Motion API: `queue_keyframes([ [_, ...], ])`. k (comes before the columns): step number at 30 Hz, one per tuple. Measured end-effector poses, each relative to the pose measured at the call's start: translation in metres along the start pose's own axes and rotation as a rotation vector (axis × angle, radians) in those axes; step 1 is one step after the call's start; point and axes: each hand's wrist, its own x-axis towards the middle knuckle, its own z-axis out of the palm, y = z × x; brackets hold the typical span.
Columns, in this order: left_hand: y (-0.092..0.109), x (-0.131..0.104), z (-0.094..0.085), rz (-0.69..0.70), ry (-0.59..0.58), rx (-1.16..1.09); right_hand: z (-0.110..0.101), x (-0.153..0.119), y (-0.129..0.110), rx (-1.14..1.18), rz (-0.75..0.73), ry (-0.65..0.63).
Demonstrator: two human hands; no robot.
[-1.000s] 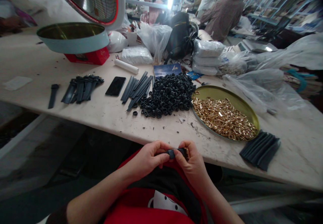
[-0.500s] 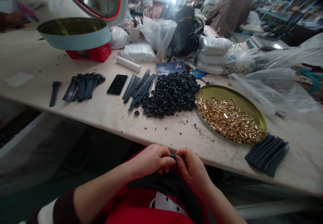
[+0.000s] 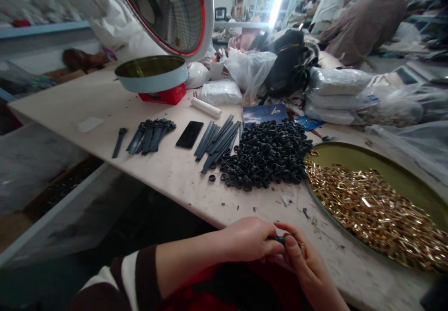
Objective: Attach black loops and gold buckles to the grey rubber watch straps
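Note:
My left hand (image 3: 257, 240) and my right hand (image 3: 301, 252) meet at the table's front edge, both closed. Between their fingertips shows a small part of a black strap (image 3: 279, 239); the fingers hide the rest. A glint of gold shows at my right fingers, too small to make out. Beyond my hands lies a heap of small black loops (image 3: 266, 154). To its left are loose black strips (image 3: 219, 143), and farther left a pile of black straps (image 3: 150, 136) with one single strap (image 3: 119, 143) apart. Gold buckles (image 3: 371, 203) fill much of a round tray (image 3: 392, 161) at the right.
A phone (image 3: 189, 134) lies between the strap piles. Behind stand a fan (image 3: 164, 12), a round tin (image 3: 154, 83) on a red box (image 3: 164, 95), a white roll (image 3: 206, 108), a blue booklet (image 3: 262, 114) and plastic-wrapped packs (image 3: 332, 89). A person (image 3: 367, 26) is at the back right.
The view has swung, so the table's things sit lower and the tray looks nearer. Both hands stay together on the strap, my right fingers now wrapped more around it.

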Motion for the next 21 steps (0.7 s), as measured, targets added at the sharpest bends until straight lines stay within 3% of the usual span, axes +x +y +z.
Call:
queue_keyframes([
  [3, -0.007, 0.009, -0.022, 0.083, 0.229, 0.238, -0.016, 0.025, 0.009, -0.271, -0.077, 0.123],
  [6, -0.026, 0.009, -0.071, 0.055, 0.532, 0.39, -0.032, 0.049, 0.022, -0.574, -0.188, 0.299],
  [9, -0.06, 0.005, -0.131, -0.381, 0.793, 0.589, -0.038, 0.06, 0.034, -0.723, -0.279, 0.414],
  [12, -0.098, 0.007, -0.17, -0.569, 0.832, 0.611, -0.036, 0.06, 0.039, -0.756, -0.328, 0.421],
  [16, -0.127, 0.015, -0.178, -0.634, 0.822, 0.579, -0.032, 0.058, 0.035, -0.755, -0.357, 0.419],
  [18, -0.128, 0.016, -0.175, -0.629, 0.831, 0.554, -0.031, 0.057, 0.034, -0.756, -0.357, 0.431],
  [21, -0.113, 0.005, -0.17, -0.585, 0.867, 0.519, -0.031, 0.053, 0.032, -0.748, -0.372, 0.464],
])
